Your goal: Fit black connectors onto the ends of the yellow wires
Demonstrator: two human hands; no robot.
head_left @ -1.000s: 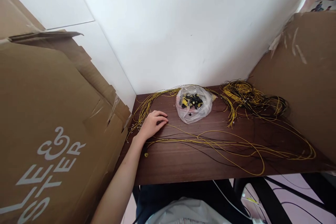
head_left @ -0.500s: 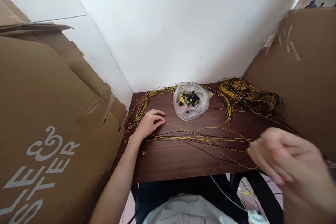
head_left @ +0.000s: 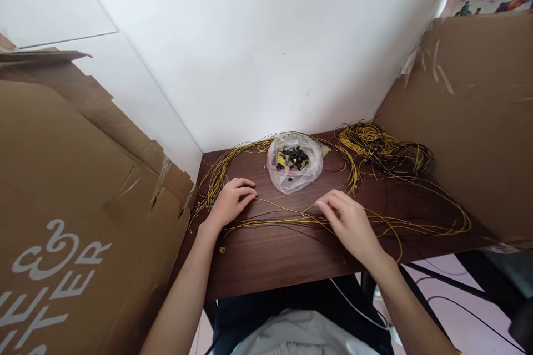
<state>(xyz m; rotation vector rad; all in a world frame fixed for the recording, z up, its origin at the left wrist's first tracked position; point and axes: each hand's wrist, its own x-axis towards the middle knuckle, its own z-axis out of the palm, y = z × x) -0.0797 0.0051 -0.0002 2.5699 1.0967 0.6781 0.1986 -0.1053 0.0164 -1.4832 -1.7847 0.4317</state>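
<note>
On the left of the brown table, my left hand (head_left: 232,201) pinches a yellow wire (head_left: 277,204) that runs right from its fingertips. My right hand (head_left: 343,217) is closed at the fingertips on another stretch of yellow wire, right of the middle and just below the bag. Between and beneath the hands, several long yellow and black wires (head_left: 291,222) lie across the table. The clear plastic bag (head_left: 307,177) stands open behind the hands, with small black and yellow parts (head_left: 295,158) inside. A small yellow piece (head_left: 222,250) rests below my left hand.
Bundled wires (head_left: 225,163) curve along the left and back of the table (head_left: 266,272). A tangled yellow and black coil (head_left: 375,144) is at the back right. Cardboard walls stand at left (head_left: 83,161) and right (head_left: 470,122), with a white wall (head_left: 266,55) behind.
My right hand has moved from the far right in to the middle, near the bag. The wires at right now lie looped on the table. The view has shifted slightly; my left hand keeps its pinch.
</note>
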